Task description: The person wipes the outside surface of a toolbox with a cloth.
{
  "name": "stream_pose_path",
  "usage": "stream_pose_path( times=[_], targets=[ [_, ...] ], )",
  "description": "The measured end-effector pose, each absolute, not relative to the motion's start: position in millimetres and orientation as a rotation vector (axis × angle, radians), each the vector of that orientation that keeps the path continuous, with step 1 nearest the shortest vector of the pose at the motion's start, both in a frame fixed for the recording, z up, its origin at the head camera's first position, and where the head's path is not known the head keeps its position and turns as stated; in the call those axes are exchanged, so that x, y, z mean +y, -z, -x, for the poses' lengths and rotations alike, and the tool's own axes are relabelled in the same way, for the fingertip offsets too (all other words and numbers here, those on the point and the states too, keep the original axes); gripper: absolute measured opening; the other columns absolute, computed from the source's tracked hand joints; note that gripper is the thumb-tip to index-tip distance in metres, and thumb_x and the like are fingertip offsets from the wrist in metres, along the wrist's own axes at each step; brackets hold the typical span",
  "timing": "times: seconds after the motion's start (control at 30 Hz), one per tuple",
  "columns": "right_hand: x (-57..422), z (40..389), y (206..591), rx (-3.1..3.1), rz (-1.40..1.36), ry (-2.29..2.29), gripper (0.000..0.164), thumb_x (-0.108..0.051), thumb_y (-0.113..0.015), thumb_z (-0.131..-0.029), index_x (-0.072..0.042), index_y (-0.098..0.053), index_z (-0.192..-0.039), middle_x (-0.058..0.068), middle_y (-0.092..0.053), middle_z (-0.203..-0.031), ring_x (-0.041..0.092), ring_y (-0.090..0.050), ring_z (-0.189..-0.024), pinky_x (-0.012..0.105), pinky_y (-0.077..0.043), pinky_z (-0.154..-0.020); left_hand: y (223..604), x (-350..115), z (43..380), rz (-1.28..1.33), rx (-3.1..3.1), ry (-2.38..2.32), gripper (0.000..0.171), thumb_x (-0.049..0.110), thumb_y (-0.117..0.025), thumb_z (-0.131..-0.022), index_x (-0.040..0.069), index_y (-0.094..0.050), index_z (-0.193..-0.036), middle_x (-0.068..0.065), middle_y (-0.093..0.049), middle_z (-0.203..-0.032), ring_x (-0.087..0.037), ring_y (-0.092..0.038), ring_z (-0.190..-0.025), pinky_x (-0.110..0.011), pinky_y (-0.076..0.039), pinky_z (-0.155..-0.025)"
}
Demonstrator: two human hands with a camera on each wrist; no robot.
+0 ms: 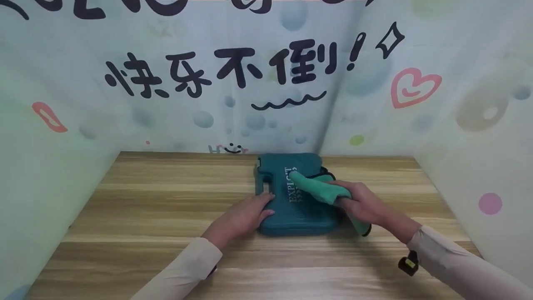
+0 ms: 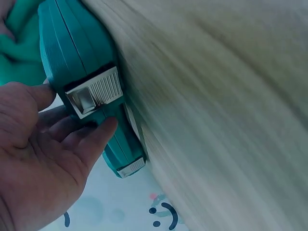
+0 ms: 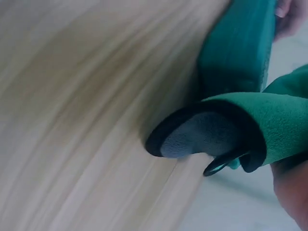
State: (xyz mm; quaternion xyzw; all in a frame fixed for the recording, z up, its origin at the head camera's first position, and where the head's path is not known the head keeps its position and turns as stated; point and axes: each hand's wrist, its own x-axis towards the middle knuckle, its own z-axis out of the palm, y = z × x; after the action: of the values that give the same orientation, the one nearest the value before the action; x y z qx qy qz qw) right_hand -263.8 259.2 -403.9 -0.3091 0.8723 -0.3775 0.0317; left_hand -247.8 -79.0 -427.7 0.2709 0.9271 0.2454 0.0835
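A dark teal plastic tool case [image 1: 293,208] with white lettering lies flat on the wooden table [image 1: 158,200]. My left hand [image 1: 245,216] rests on its left front edge with straight fingers; in the left wrist view the fingers [image 2: 91,139] touch the case's side [image 2: 79,57] beside a grey latch [image 2: 94,94]. My right hand [image 1: 362,204] grips a green cloth [image 1: 318,187] with a dark border and lays it across the case's lid. In the right wrist view the cloth [image 3: 269,120] hangs over the case's edge [image 3: 236,48].
Printed backdrop walls [image 1: 233,83] close the table in at the back and on both sides. Bare wood spreads to the left of the case and along the front edge [image 1: 266,283]. A small black device [image 1: 408,263] is strapped at my right wrist.
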Motion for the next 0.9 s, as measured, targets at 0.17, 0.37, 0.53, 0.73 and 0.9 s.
stream_pose_path(
  times=[0.17,0.37,0.53,0.73,0.9],
  targets=[
    [239,278,397,2.728,0.852,1.216,0.035,0.000,-0.049,-0.102,-0.008,-0.066,-0.131,0.003,-0.065,-0.114,0.024,-0.056,-0.098,0.043,-0.045,-0.086,431,-76,245,-0.780,2.864,-0.799,0.053,0.032,-0.057,-0.106,0.004,-0.045,-0.149,-0.015,-0.050,-0.149,-0.030,-0.044,-0.138,-0.047,-0.036,-0.111],
    [203,294,392,2.713,0.914,1.128,0.032,-0.005,-0.054,-0.102,-0.005,-0.066,-0.132,0.005,-0.066,-0.122,0.021,-0.058,-0.106,0.045,-0.047,-0.093,431,-68,238,-1.009,2.931,-0.677,0.035,0.012,-0.055,-0.106,0.005,-0.059,-0.140,-0.014,-0.051,-0.148,-0.030,-0.044,-0.139,-0.045,-0.037,-0.110],
    [166,313,388,2.702,0.970,0.970,0.034,-0.006,-0.055,-0.102,-0.004,-0.064,-0.135,0.006,-0.068,-0.122,0.020,-0.060,-0.108,0.043,-0.048,-0.095,432,-61,238,-1.320,2.938,-0.536,0.038,-0.008,-0.056,-0.100,0.008,-0.069,-0.132,-0.011,-0.056,-0.144,-0.033,-0.048,-0.135,-0.044,-0.042,-0.107],
    [125,330,392,2.699,0.995,0.821,0.039,-0.002,-0.055,-0.100,-0.010,-0.063,-0.137,0.002,-0.067,-0.119,0.017,-0.059,-0.104,0.039,-0.047,-0.097,433,-59,240,-1.416,2.958,-0.503,0.035,-0.008,-0.066,-0.094,0.013,-0.077,-0.121,-0.005,-0.066,-0.129,-0.024,-0.057,-0.119,-0.034,-0.048,-0.100],
    [99,334,397,2.658,1.032,0.599,0.050,-0.002,-0.053,-0.099,-0.016,-0.057,-0.146,-0.001,-0.061,-0.137,0.016,-0.056,-0.120,0.038,-0.041,-0.106,434,-61,240,-1.411,2.931,-0.554,0.036,-0.008,-0.068,-0.093,0.015,-0.078,-0.119,0.000,-0.066,-0.124,-0.019,-0.059,-0.113,-0.030,-0.051,-0.093]
  ],
)
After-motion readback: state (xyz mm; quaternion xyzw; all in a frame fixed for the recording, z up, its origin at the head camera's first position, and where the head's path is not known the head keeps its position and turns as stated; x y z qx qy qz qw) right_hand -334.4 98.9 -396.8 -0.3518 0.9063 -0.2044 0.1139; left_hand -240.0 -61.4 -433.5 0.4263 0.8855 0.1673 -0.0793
